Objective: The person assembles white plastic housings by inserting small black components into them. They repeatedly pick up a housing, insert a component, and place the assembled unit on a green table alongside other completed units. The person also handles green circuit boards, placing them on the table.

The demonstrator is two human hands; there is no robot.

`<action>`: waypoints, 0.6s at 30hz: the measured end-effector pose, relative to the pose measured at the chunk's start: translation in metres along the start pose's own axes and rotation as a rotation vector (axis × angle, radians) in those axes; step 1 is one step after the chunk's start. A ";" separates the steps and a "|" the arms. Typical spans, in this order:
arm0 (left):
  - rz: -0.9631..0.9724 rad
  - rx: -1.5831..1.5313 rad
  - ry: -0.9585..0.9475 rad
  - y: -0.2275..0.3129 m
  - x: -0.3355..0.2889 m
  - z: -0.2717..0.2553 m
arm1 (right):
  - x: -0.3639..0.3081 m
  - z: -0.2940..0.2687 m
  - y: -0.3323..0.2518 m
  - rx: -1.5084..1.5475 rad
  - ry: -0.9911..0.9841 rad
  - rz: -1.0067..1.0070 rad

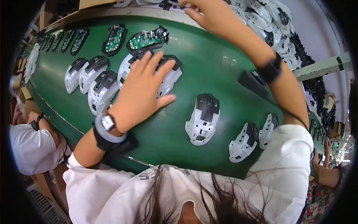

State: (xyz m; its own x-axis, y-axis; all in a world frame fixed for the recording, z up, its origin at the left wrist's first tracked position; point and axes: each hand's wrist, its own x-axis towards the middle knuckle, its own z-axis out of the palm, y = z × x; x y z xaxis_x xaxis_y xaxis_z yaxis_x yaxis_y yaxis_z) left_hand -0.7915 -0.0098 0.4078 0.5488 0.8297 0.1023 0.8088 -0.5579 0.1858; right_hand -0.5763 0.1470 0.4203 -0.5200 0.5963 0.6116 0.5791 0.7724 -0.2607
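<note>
My left hand is open, its fingers spread over two white-and-dark-grey computer mouse shells, partly covering them. I cannot tell how firmly it touches them. At the far edge, my right hand is stretched out beside small black parts. Its thumb and a finger look apart with nothing visible between them; the top of the picture cuts off some of the hand. Between my arms, a single mouse shell lies on the green table. Several similar shells sit left of my left hand.
Black mouse bases with green circuit boards line the table's far left side. Two more shells lie near my right sleeve. A dark object is by my right wrist. White shells are heaped at far right. Other people work at both sides.
</note>
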 end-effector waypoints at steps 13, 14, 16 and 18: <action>-0.175 0.019 0.080 -0.020 -0.035 -0.003 | 0.069 0.109 0.062 -0.396 -0.323 0.197; -0.123 -0.034 0.088 -0.028 -0.033 -0.001 | 0.068 0.107 0.072 -0.403 -0.366 0.184; -0.082 -0.083 0.114 -0.034 -0.038 -0.002 | 0.065 0.105 0.072 -0.334 -0.371 0.249; -0.095 -0.303 0.215 -0.030 -0.042 -0.013 | 0.058 0.102 0.071 -0.293 -0.286 0.286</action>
State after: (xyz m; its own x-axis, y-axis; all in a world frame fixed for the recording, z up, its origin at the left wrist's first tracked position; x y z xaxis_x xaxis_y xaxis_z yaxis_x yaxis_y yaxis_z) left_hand -0.8412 -0.0274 0.4111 0.3911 0.8806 0.2675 0.7374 -0.4737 0.4814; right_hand -0.6295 0.2585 0.3613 -0.4417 0.8432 0.3064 0.8547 0.4993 -0.1419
